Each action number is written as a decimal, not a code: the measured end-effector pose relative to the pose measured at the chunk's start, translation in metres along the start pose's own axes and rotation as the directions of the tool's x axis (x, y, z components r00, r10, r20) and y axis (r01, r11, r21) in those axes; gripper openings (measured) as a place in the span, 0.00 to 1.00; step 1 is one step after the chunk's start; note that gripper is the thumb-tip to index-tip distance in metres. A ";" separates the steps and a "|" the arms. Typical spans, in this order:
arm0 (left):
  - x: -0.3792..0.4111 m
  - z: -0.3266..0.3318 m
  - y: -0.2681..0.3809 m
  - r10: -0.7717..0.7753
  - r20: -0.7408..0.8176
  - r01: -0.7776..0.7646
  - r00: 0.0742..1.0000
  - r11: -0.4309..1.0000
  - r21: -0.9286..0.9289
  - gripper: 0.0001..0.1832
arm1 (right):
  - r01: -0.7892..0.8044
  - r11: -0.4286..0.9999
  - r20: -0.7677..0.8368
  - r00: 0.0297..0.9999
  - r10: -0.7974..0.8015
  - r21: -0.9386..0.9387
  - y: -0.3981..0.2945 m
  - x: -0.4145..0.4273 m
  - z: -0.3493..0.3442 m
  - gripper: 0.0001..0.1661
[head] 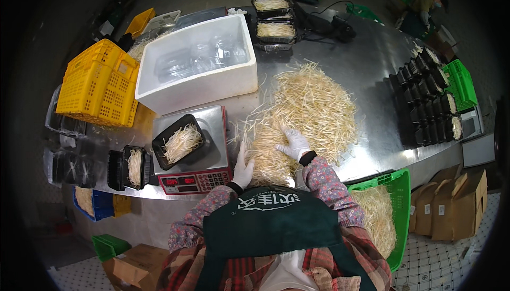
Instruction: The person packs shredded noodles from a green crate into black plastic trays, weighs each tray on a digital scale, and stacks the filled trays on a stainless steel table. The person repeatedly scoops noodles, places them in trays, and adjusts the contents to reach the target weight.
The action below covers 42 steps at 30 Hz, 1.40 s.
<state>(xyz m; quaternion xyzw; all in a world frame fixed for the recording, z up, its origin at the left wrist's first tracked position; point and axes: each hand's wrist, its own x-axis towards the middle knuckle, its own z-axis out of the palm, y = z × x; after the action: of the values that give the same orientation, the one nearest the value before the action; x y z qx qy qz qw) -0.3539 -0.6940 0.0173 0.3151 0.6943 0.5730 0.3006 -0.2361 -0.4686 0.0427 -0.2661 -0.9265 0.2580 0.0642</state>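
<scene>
A large heap of bean sprouts lies on the metal table before me. My left hand, in a white glove, rests against the heap's near left edge, fingers pointing away from me. On top of the nearer sprouts lies my right hand, also gloved, thumb held apart. Neither hand appears to grip anything, though sprouts partly hide the right fingertips. Left of my left hand is a digital scale with a red front and lit display. A black plastic tray sits tilted on its pan, partly filled with sprouts.
A white foam box with clear plastic inside stands beyond the scale, beside yellow crates. Filled trays are stacked at the back; black trays stand in rows at right. A green crate of sprouts is beside me. A person works far right.
</scene>
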 end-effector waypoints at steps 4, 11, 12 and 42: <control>-0.003 -0.007 0.010 0.073 0.077 -0.094 0.994 0.941 0.326 0.32 | -0.197 0.917 0.109 0.980 0.169 0.347 0.011 0.006 -0.003 0.19; -0.002 -0.005 -0.001 0.037 0.070 -0.056 0.997 0.951 0.305 0.31 | -0.169 0.618 -0.053 0.944 0.324 0.768 0.062 0.005 -0.017 0.12; -0.002 -0.003 -0.006 0.005 0.053 -0.017 0.999 0.974 0.224 0.32 | -0.155 0.582 -0.064 0.939 0.339 0.799 0.060 0.003 -0.023 0.13; 0.004 -0.003 -0.020 -0.131 0.007 0.130 0.991 0.980 -0.153 0.35 | 0.135 0.871 -0.083 0.991 -0.108 0.473 -0.002 0.003 -0.107 0.28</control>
<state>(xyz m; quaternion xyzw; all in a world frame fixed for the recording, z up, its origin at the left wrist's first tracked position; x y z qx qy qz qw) -0.3604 -0.6959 -0.0017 0.2440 0.6677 0.6042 0.3600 -0.2117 -0.4211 0.1356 -0.1902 -0.8471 0.4665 0.1689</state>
